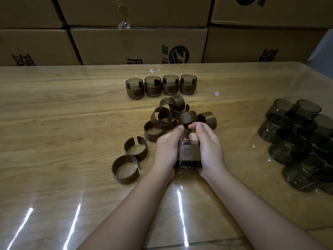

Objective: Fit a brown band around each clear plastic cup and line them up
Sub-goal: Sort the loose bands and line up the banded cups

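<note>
A dark clear cup point(188, 163) with a brown band point(188, 152) around its middle sits between my two hands at the table's centre. My left hand point(166, 150) grips its left side and my right hand point(209, 150) grips its right side, fingers curled over the far rim. A heap of loose brown bands point(173, 116) lies just beyond my fingers. Two more open bands point(136, 147) point(125, 168) lie to the left. Several banded cups point(161, 86) stand in a row farther back.
A pile of dark bare cups point(299, 141) lies on its side at the right of the wooden table point(54, 123). Stacked cardboard boxes point(137, 44) form a wall behind the table. Glossy film covers the tabletop.
</note>
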